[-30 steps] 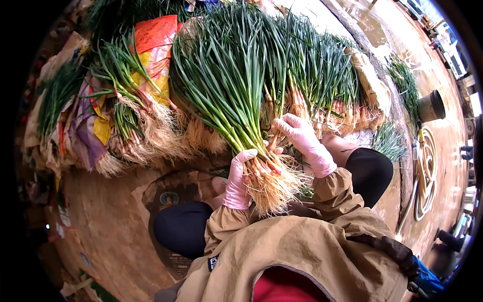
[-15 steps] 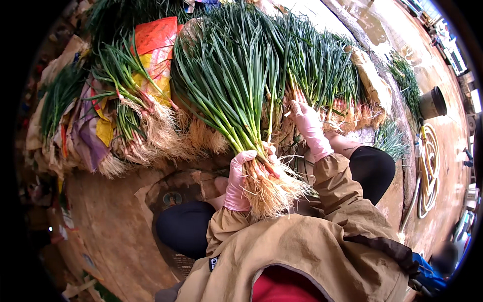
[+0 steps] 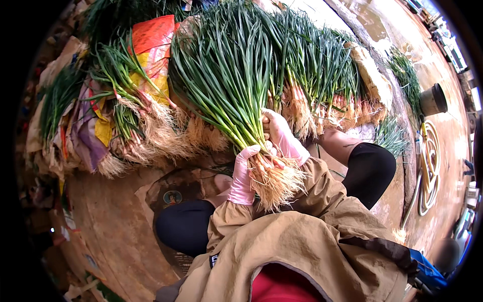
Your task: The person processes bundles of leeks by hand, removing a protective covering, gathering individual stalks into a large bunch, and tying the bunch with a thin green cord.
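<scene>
A thick bunch of green garlic (image 3: 229, 90) stands in front of me, its dark leaves fanned upward and its pale roots hanging toward my lap. Low around the stems, just above the roots, my left hand (image 3: 242, 174) is closed in a pink glove. My right hand (image 3: 283, 134), gloved in pink too, is curled against the right side of the same stems, a little higher. Its fingertips are partly hidden by the stems. Behind it, a row of more green garlic (image 3: 322, 75) lies with its roots toward me.
Smaller green garlic bundles (image 3: 143, 113) lie to the left, by a red and yellow sack (image 3: 153, 35) and a purple cloth (image 3: 88, 133). My bent knees (image 3: 186, 227) flank the bunch. On the right wet floor are a dark bucket (image 3: 433, 100) and a coiled hose (image 3: 429, 168).
My right hand has come left and down from the row of green garlic to the stems of the held bunch. The left hand keeps its grip, its bunch slightly raised.
</scene>
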A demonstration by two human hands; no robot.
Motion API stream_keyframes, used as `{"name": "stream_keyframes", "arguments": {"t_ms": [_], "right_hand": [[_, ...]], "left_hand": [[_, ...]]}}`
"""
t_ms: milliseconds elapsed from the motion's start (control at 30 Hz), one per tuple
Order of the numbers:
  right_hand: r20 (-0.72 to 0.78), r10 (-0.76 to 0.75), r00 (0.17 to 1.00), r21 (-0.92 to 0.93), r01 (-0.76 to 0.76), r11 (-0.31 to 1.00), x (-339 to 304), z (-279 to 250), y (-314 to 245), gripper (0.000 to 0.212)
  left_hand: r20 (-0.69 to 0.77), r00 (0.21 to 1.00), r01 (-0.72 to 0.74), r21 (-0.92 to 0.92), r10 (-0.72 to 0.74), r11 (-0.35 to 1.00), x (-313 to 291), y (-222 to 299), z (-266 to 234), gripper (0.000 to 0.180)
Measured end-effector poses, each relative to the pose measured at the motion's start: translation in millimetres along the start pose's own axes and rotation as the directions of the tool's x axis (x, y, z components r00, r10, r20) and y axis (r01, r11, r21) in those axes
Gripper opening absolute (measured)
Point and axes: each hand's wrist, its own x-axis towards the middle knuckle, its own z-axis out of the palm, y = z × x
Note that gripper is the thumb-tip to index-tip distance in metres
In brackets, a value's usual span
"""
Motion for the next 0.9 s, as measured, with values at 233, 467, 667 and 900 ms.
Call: {"name": "stream_keyframes", "arguments": {"t_ms": [233,467,667,900], "right_hand": [[0.285,0.155,0.946,-0.847,0.173,0.503,-37.4,-83.5,-18.5,0.036],[0.346,-0.315,0.884,-0.918,0.249,-0.310,-53.7,-81.6,-43.1,0.049],[0.267,-0.185,0.946,-0.837,0.323,0.442,-14.2,-70.1,-36.9,0.040],[0.514,-0.073,0.855,-0.495,0.365,0.789,-46.7,-67.0,-23.1,0.038]], "left_hand": [[0.198,0.980,-0.007,-0.118,0.030,0.993,2.5,9.8,-20.2,0.061],[0.113,0.993,0.015,-0.016,-0.013,1.000,-2.6,14.9,-8.9,0.052],[-0.094,0.995,0.023,0.028,-0.021,0.999,-7.8,15.6,3.3,0.046],[-0.095,0.990,0.112,0.095,-0.103,0.989,-4.3,6.5,11.1,0.042]]}}
